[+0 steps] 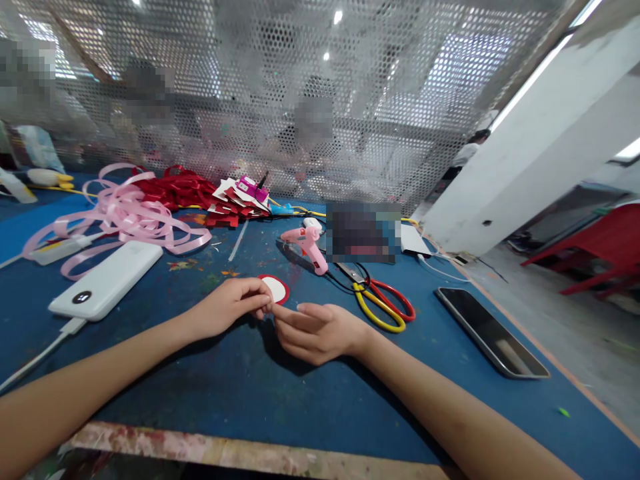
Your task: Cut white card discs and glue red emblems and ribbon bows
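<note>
Both hands meet near the middle of the blue tabletop. The left hand is curled closed, its fingertips pinched on the near edge of a small red-rimmed disc with a white face. The disc sits just beyond the fingers, roughly centre on the tabletop. The right hand lies palm turned up and loosely open, fingers stretched leftward so that their tips touch the left hand's fingertips just at the disc's near rim; it grips nothing that I can see. Just beyond the disc to the right lies a pink glue gun, and near the right hand's wrist is a pair of scissors with one yellow and one red handle. Farther right a dark phone lies flat near the tabletop's edge. To the left of the left forearm rests a white power bank with a white cable running off toward the near left. Beyond it sprawls a loose tangle of pink ribbon, with a heap of red ribbon and a stack of red and white card pieces at the far side. A perforated metal screen stands along the far edge, with blurred people behind it.
</note>
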`<state>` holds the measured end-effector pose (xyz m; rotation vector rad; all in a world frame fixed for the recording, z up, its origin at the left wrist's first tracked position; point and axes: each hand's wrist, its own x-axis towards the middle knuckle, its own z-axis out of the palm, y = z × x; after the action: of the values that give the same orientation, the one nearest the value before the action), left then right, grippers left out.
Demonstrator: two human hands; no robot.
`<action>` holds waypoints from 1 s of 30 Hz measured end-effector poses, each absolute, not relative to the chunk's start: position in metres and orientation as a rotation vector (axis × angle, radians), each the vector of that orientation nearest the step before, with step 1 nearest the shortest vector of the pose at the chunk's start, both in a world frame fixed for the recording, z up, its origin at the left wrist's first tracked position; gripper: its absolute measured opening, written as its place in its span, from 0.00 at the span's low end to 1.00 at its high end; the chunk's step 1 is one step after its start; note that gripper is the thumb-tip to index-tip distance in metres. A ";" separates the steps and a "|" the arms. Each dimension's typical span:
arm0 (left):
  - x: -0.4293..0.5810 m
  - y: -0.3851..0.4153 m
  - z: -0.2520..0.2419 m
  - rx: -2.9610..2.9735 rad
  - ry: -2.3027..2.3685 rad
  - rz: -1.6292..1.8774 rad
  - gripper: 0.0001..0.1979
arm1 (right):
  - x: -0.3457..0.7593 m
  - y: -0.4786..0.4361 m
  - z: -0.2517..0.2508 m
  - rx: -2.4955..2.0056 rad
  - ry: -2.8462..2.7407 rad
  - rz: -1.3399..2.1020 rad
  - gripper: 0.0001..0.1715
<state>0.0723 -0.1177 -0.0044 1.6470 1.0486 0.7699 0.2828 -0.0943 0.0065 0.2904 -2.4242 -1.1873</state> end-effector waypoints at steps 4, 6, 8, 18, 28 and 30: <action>0.073 -0.119 -0.004 1.677 1.080 0.810 0.11 | 0.284 -0.094 0.004 0.212 -2.441 -1.191 0.10; 0.073 -0.120 -0.004 1.648 1.084 0.839 0.11 | 0.284 -0.093 0.002 0.177 -2.454 -1.179 0.10; 0.073 -0.119 -0.003 1.586 1.077 0.880 0.11 | 0.284 -0.093 0.000 0.129 -2.473 -1.154 0.11; 0.074 -0.118 -0.007 1.346 0.970 1.019 0.11 | 0.283 -0.093 -0.003 0.020 -2.481 -1.090 0.13; 0.070 -0.123 0.006 1.842 1.231 0.921 0.13 | 0.284 -0.095 -0.001 0.047 -2.463 -1.081 0.11; 0.070 -0.124 0.006 1.964 1.261 0.886 0.12 | 0.284 -0.095 0.000 0.089 -2.475 -1.092 0.11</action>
<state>0.0700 -0.1236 0.0062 1.9637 1.2608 0.8857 0.2842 -0.0952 -0.0003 0.0886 -2.4746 -1.0924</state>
